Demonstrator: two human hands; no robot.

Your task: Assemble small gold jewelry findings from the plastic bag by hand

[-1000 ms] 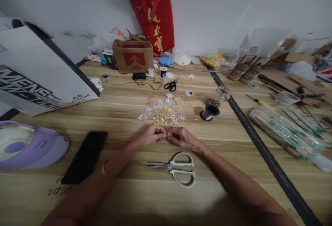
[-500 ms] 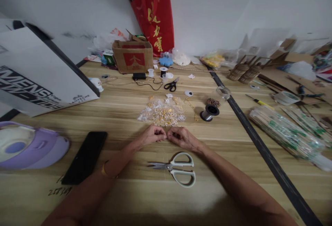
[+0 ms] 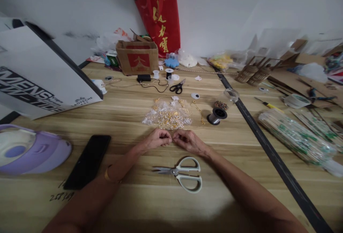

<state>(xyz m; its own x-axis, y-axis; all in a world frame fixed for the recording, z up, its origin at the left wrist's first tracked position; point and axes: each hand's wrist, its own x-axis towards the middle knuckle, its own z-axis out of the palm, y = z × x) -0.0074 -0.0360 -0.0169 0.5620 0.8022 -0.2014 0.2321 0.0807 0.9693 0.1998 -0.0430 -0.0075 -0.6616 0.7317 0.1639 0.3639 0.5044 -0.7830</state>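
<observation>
My left hand [image 3: 158,138] and my right hand [image 3: 188,141] meet almost tip to tip at the middle of the table. Both have thumb and forefinger pinched; whatever lies between the fingertips is too small to make out. Just beyond them spreads a pile of small gold and silver jewellery findings [image 3: 171,118], partly in clear plastic bags. White-handled scissors [image 3: 187,174] lie between my forearms, blades pointing left. To the right of the pile stands a black spool of thin wire [image 3: 217,116], and a short gold chain [image 3: 198,111] lies beside it.
A black phone [image 3: 88,161] and a purple visor cap [image 3: 43,151] lie left, before a large white box [image 3: 45,79]. Black scissors [image 3: 177,86], a brown paper bag [image 3: 122,58] and a red bag [image 3: 171,19] are farther back. Wrapped sticks [image 3: 292,136] lie right.
Almost nothing differs. Both hands keep their pinch in the same spot; the whole view has shifted very slightly.
</observation>
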